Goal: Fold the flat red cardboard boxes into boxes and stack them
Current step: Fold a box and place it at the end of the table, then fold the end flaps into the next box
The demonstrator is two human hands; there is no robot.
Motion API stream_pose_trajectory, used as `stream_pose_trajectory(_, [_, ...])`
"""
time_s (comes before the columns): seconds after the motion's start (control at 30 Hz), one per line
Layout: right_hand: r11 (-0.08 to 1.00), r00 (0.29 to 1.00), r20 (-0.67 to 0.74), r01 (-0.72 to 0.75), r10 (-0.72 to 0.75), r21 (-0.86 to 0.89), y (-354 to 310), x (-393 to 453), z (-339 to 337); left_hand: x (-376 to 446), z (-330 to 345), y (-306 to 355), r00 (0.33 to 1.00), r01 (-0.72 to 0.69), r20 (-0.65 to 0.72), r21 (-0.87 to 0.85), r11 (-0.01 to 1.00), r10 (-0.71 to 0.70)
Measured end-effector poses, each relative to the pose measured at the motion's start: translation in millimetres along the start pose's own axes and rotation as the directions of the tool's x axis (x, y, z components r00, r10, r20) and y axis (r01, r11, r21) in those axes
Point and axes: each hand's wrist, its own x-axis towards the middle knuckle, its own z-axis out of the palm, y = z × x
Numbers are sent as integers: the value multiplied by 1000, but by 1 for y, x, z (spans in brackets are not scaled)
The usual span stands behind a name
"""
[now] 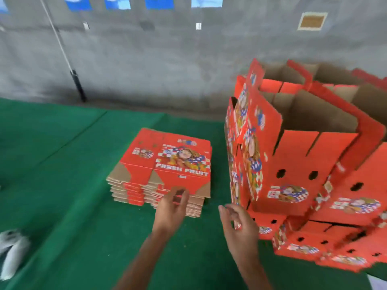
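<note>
Two bare forearms, no sleeves in view, left hand [172, 203], right hand [238, 225], unadorned hands

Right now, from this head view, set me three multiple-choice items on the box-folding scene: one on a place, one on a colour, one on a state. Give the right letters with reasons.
1. Where does the pile of flat boxes lie relative to the stack of folded boxes?
A. To its left
B. To its right
C. On top of it

2. What colour is the floor covering under the boxes?
A. Blue
B. Green
C. Yellow

3. What is the left hand doing?
A. Resting flat on the floor covering
B. Holding a folded box in the air
C. Reaching with curled fingers to the near edge of the pile of flat boxes

Answers:
1. A, the flat pile sits left of the upright folded ones.
2. B, the covering is plainly green.
3. C, its fingers are at the pile's front edge; a firm grip cannot be confirmed. The right hand hangs loose beside the folded stack.
</note>
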Motion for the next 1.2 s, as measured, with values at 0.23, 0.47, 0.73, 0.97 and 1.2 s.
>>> stream_pose_trajectory(0.23, [992, 984, 128, -125, 127, -20, 30, 55, 138, 98, -75, -88, 993, -33, -90, 392, 919, 74])
stream_pose_trajectory(0.47, [694, 772, 97, -499, 628, -519, 99, 111, 195, 182, -118, -159, 982, 164, -75, 786, 596, -172])
stream_pose_trajectory(0.73, [753, 797, 83, -523, 598, -400, 108, 111, 202, 196, -110, -166, 957, 137, 13, 859, 493, -288])
stream_pose_trajectory(0.97, [852, 855, 53, -518, 515, 79, 51, 92, 204, 190, -122, -148, 942, 176, -13, 871, 459, -336])
stream_pose_trajectory(1.2, [915, 945, 78, -328, 319, 233, -21, 103, 175, 170, -172, -77, 953, 254, -260, 416, 873, -153])
